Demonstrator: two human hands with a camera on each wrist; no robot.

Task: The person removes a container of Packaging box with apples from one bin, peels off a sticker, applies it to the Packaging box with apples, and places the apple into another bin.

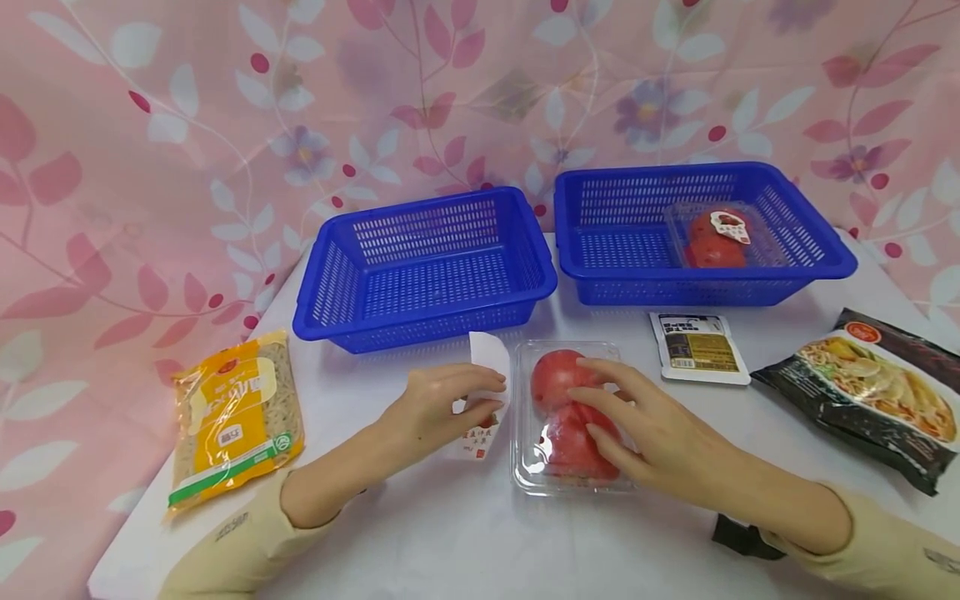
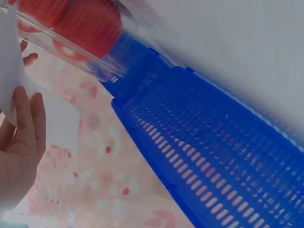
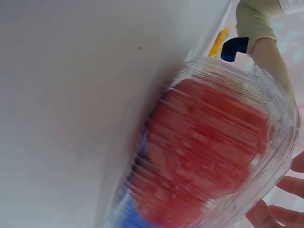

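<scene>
Nearest to us, our right hand [image 1: 645,429] lies over the clear tomato box [image 1: 528,450], fingers loosely spread and resting on its lid above the two red tomatoes [image 1: 558,379]. We take that box as our landmark; it sits on the white table [image 1: 465,533], at the front middle. Just left of it, our left hand [image 1: 438,408] pinches a white paper label [image 1: 487,357] between thumb and fingers; the lower end of the label carries small red print that we cannot read.

Behind the box and a little left stands an empty blue basket [image 1: 330,283]. Behind it to the right stands a second blue basket [image 1: 817,242], which holds another clear pack of tomatoes [image 1: 712,242] with a white and red sticker on top. Just right of the box, beyond our right hand, lies a small white sachet [image 1: 699,347] with a dark printed panel, its writing too small for us to read. Further right lies a black noodle packet [image 1: 870,387] showing a bowl of noodles and a red round logo. Well to the left of the box lies a yellow bag of noodles [image 1: 234,417] with a white label and a green stripe, text illegible.
</scene>
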